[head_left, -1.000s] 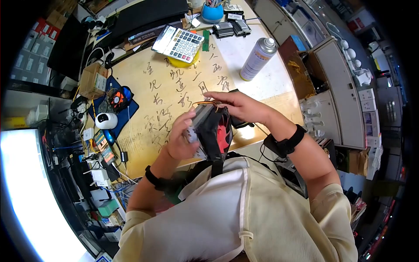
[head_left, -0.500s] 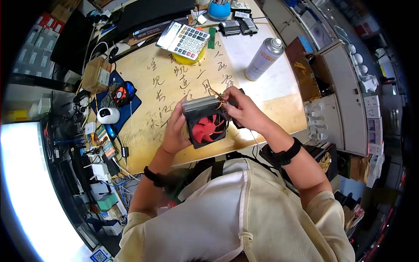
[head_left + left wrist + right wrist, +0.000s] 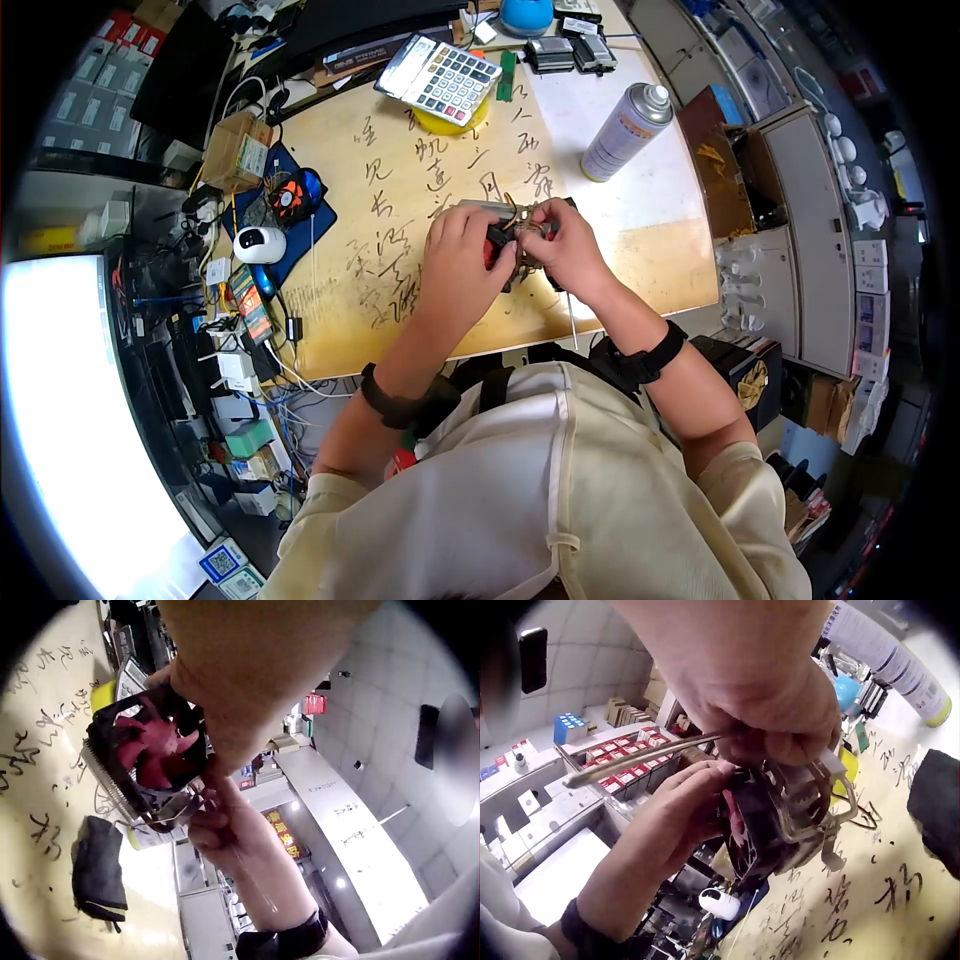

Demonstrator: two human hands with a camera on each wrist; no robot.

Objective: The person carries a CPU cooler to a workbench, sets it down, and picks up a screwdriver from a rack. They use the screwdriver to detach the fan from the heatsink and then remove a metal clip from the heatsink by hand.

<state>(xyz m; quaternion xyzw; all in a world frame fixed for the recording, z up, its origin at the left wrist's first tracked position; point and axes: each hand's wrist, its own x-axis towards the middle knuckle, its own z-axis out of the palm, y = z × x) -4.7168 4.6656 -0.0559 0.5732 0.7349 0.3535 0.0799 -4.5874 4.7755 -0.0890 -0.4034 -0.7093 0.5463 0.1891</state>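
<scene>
My left hand [image 3: 463, 265] grips a cooler around its black fan frame, with red fan blades [image 3: 161, 742] and metal fins [image 3: 111, 780] seen in the left wrist view. Right at its side, my right hand [image 3: 570, 255] has its fingers curled against the cooler's end, by the wires and a bent metal clip [image 3: 847, 806]. A thin, long rod-like piece [image 3: 645, 763] sticks out from under the right hand; whether it is a tool or a cable I cannot tell. The right fingertips are partly hidden. A dark, soft-looking item [image 3: 99, 866] lies on the table beside the cooler.
A spray can [image 3: 627, 132] stands at the right of the table [image 3: 640, 275]. Further back are a calculator [image 3: 440, 80] on a yellow round thing and some dark boxes [image 3: 570, 53]. On the left are a white camera [image 3: 259, 245], another fan [image 3: 296, 195] and cables.
The cooler has turned so its red fan no longer faces the head camera. My left hand has moved over its near side, and the right fingers stay at its end.
</scene>
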